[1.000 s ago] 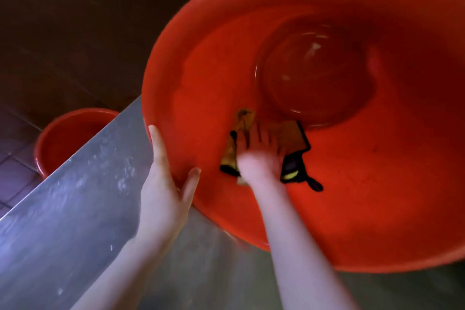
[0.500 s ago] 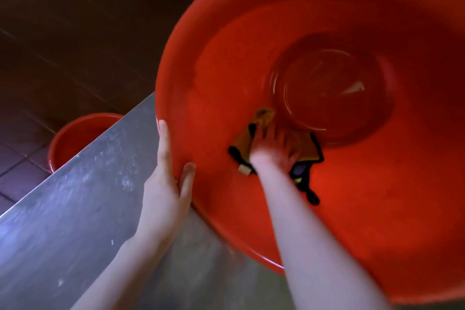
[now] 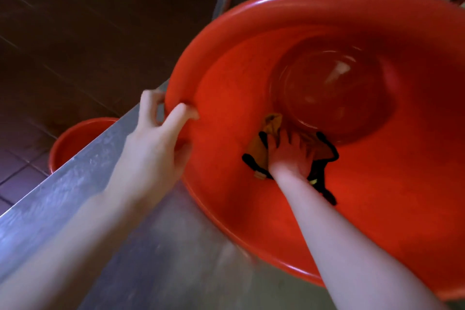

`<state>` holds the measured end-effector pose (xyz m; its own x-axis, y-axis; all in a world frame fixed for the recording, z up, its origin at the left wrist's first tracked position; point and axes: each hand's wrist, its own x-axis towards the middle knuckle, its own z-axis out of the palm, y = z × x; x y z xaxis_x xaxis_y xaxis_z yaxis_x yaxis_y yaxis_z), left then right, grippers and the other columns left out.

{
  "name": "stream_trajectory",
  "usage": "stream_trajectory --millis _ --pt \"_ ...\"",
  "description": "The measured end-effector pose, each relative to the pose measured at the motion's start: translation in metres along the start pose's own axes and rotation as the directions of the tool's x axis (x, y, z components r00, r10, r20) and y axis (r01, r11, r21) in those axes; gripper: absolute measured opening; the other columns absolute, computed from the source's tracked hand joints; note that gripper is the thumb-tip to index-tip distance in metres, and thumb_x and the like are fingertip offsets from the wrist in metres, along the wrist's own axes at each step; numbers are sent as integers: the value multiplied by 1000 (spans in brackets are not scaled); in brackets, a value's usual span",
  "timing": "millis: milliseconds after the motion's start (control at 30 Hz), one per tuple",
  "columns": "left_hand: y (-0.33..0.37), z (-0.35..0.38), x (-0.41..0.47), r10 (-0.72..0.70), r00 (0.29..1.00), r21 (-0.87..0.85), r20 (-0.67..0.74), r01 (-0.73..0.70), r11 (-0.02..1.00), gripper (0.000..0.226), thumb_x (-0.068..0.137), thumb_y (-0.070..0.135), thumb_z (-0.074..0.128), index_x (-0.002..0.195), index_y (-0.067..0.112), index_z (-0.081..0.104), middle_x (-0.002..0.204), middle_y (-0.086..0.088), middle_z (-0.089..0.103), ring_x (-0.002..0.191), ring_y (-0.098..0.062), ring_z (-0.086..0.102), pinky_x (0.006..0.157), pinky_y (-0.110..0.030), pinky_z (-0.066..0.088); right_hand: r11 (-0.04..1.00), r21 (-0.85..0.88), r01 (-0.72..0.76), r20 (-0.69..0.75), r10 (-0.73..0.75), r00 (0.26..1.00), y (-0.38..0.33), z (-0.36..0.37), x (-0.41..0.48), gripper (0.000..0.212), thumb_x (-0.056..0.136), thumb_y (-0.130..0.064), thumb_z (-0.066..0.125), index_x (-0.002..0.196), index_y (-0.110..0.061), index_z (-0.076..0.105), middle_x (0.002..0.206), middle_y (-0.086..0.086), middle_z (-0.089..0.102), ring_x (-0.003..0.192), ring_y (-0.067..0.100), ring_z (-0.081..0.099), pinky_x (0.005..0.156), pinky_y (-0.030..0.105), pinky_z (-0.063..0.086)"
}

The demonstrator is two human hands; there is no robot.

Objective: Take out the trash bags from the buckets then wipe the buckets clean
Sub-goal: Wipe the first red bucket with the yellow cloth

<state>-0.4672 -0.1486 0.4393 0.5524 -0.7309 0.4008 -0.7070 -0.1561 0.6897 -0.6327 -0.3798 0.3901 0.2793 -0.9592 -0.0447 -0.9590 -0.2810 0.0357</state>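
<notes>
Both of your arms are bare for all of their visible length. Your left forearm (image 3: 83, 229) enters from 8 o'clock, looking broad and smeared by motion blur, and ends in your left hand (image 3: 153, 148) at about 9 o'clock of centre. Your right forearm (image 3: 334, 234) enters from 5 o'clock, narrower and sharper in outline, and ends in your right hand (image 3: 289, 156) just below centre, toward 6 o'clock.

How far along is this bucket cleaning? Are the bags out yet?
Done: no trash bag shows in the big red bucket. In hand: the left hand grips its rim while the right hand presses a yellow-and-black cloth against the inner wall. Likely remaining: the second red bucket on the floor, its inside mostly hidden behind the steel counter.
</notes>
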Motion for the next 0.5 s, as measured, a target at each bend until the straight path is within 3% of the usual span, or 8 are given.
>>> stream_trajectory --millis 200,333,400,500 --pt "17 40 -50 -237 966 -156 104 251 955 71 73 13 81 123 47 42 118 14 21 53 -6 58 63 -37 58 973 -212 95 -116 -122 986 28 -11 10 47 101 -46 33 137 -20 48 141 10 42 137 31 30 114 57 11" --pt "18 46 -49 -319 941 -205 114 336 919 67 76 11 75 122 44 40 120 13 20 53 -20 61 63 -43 58 987 -130 91 -26 -95 995 11 -18 -3 48 102 -45 29 142 -21 41 146 7 37 140 30 25 115 58 12" --pt "16 49 -44 -344 933 -218 106 359 908 65 78 9 72 121 43 38 118 13 20 59 -22 59 63 -44 57 980 -124 154 15 -153 988 2 -19 -31 52 100 -49 28 145 -23 37 150 3 34 139 28 28 114 53 18" --pt "12 52 -41 -384 919 -262 90 394 881 62 79 6 70 115 43 37 116 11 22 73 -8 50 71 -43 54 954 -51 295 18 -295 955 -15 -17 -104 59 96 -57 26 145 -25 38 152 2 35 138 27 32 112 50 21"
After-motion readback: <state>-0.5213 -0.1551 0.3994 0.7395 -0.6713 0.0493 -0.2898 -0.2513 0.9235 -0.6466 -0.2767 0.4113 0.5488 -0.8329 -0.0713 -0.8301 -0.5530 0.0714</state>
